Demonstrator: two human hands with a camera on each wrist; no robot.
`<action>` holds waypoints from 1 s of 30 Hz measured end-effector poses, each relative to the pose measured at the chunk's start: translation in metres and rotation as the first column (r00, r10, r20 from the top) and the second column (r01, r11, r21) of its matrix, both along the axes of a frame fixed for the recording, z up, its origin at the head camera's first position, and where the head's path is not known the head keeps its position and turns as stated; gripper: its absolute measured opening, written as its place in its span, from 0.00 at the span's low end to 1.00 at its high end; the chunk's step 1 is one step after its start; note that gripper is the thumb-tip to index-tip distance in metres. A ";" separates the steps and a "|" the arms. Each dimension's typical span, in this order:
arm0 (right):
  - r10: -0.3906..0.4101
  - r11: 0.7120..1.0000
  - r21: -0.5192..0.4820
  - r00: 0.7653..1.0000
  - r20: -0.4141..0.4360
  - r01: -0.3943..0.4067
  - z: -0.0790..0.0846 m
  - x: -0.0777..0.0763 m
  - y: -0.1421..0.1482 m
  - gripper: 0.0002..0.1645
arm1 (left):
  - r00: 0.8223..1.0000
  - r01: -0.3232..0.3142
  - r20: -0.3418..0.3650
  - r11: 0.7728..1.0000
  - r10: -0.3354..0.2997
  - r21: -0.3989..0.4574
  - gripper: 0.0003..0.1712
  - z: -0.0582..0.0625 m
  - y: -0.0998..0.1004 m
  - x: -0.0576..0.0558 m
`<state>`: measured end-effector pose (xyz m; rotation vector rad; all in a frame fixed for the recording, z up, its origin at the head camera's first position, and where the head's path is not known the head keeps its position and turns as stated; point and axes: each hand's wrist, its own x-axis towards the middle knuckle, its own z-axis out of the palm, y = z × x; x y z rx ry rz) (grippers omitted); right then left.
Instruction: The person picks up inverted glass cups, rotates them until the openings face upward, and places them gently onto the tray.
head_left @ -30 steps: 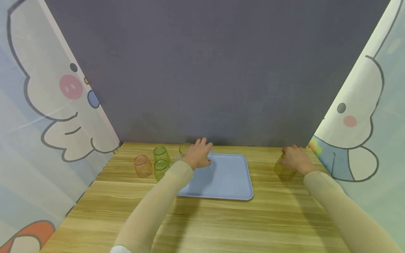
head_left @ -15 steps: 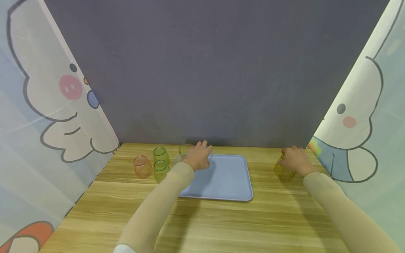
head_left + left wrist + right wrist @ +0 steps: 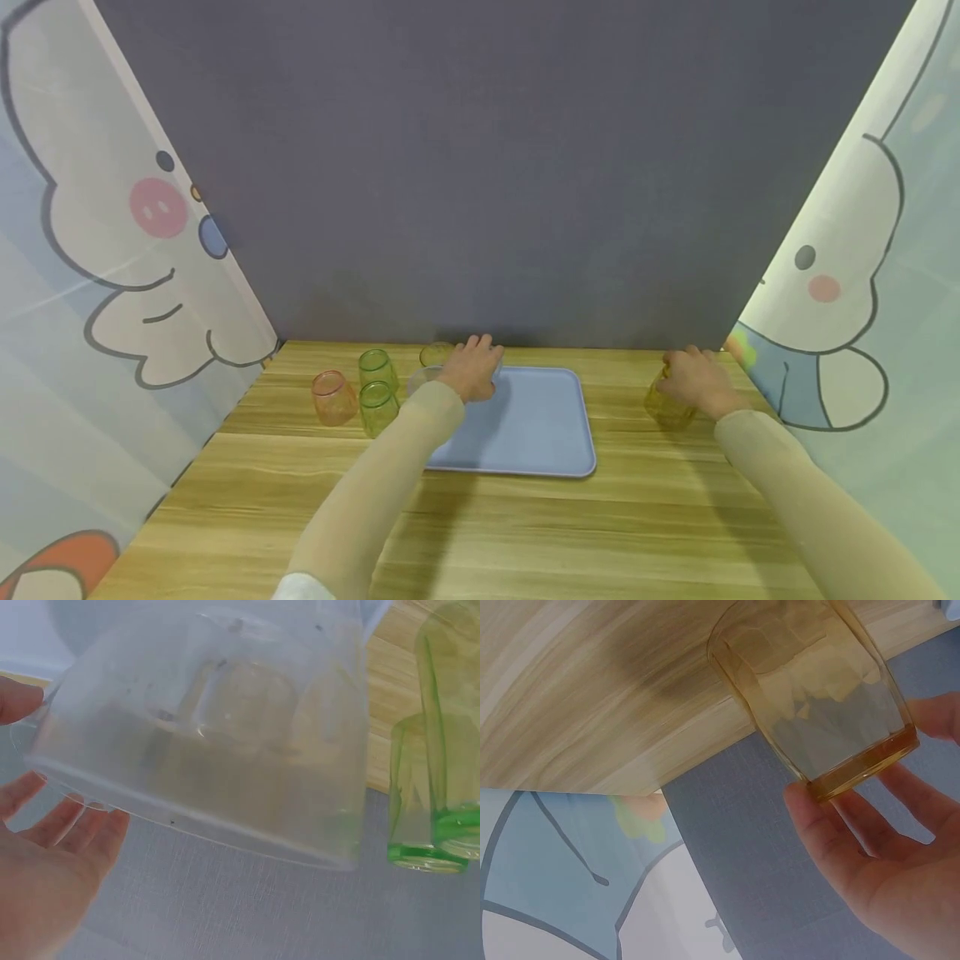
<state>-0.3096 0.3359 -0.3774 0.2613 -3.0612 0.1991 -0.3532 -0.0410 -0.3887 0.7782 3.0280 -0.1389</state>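
Observation:
My left hand (image 3: pixel 472 368) is over the back left of the blue tray (image 3: pixel 540 425). In the left wrist view its thumb and fingers grip one end of a large clear see-through container (image 3: pixel 210 757); its exact kind is unclear. From the head view, hand and sleeve hide much of it, and I cannot tell whether it touches the tray. Right of the tray, my right hand (image 3: pixel 699 379) holds an amber glass (image 3: pixel 667 407) from above. The right wrist view shows fingertips (image 3: pixel 802 799) and thumb around the glass's thick-banded end.
Left of the tray stand a pink glass (image 3: pixel 334 400) and two green glasses, one behind (image 3: pixel 377 371) and one in front (image 3: pixel 378 410). A yellowish glass (image 3: pixel 435 356) is at the back, partly hidden. A grey panel (image 3: pixel 480 183) closes off the wooden table's (image 3: pixel 525 533) far edge; printed curtains flank it.
The scene slides slightly left in the head view. Both hands keep hold of the same things, with no clear movement relative to the tray.

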 end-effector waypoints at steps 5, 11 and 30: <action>0.011 1.000 0.003 1.000 -0.003 -0.011 0.000 0.000 0.000 0.33 | 1.000 -0.001 -0.026 0.999 0.000 -0.042 0.31 0.002 0.002 -0.002; 0.023 1.000 0.016 1.000 -0.005 -0.023 0.001 0.000 -0.002 0.33 | 1.000 -0.021 0.000 0.996 0.021 -0.081 0.32 0.004 0.007 -0.001; 0.000 1.000 -0.014 1.000 0.026 0.000 0.004 0.004 -0.002 0.34 | 0.998 -0.025 -0.054 0.996 0.020 -0.082 0.33 0.000 0.001 -0.001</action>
